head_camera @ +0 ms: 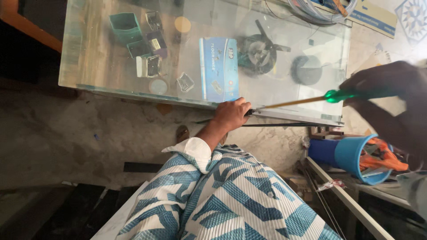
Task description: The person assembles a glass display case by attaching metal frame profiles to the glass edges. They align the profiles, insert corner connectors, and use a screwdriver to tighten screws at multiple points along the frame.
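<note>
My left hand (231, 114), on an arm in a blue-and-white patterned sleeve, is closed around the end of a thin metal strip (298, 116) that lies along the near edge of a glass table top (89, 66). My right hand (391, 84), close to the camera and blurred, grips the green handle of a screwdriver (331, 96). Its yellowish shaft runs left, and the tip meets the strip right beside my left fingers.
Seen through the glass are a green container (125, 26), small clear boxes (149, 66), a blue flat box (219, 69), a black fan-like part (258, 52) and a dark round disc (307, 70). A blue cup (351, 155) with orange-handled tools stands at the right. Coiled cable (318, 11) lies beyond.
</note>
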